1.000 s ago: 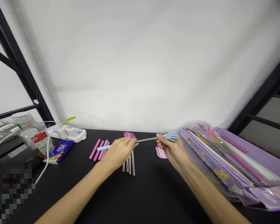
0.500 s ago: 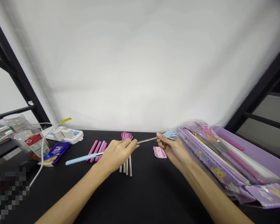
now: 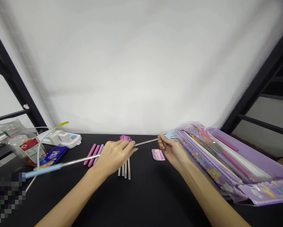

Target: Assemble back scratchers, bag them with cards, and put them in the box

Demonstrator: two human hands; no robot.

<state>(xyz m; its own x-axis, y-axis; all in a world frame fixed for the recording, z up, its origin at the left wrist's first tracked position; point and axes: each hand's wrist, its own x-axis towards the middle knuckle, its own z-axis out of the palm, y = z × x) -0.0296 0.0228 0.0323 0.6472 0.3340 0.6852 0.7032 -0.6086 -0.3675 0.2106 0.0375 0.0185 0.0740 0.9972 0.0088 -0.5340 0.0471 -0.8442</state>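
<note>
A telescoping back scratcher (image 3: 147, 142) with a light blue handle and a blue hand-shaped head stretches nearly level across both hands. My left hand (image 3: 115, 156) closes round the middle of its metal rod, and the long bare rod and blue handle stick out to the left. With thumb and fingers my right hand (image 3: 171, 149) pinches the rod just below the blue head. Under and behind my left hand lie several pink-headed back scratchers (image 3: 126, 138), their metal rods pointing toward me. Beside them rest several pink and purple handles (image 3: 91, 154), partly covered by the rod and hand.
A small pink card (image 3: 158, 154) lies between my hands on the black table (image 3: 141, 198). At right stands a purple box (image 3: 257, 154) with wrapped back scratchers. On the left are a white power strip (image 3: 72, 140), a blue packet (image 3: 53, 156), a plastic jar (image 3: 28, 145) and a cable.
The blue handle has slid far out to the left, baring a longer stretch of metal rod. Both hands keep their grip on the back scratcher. The camera view has shifted slightly.
</note>
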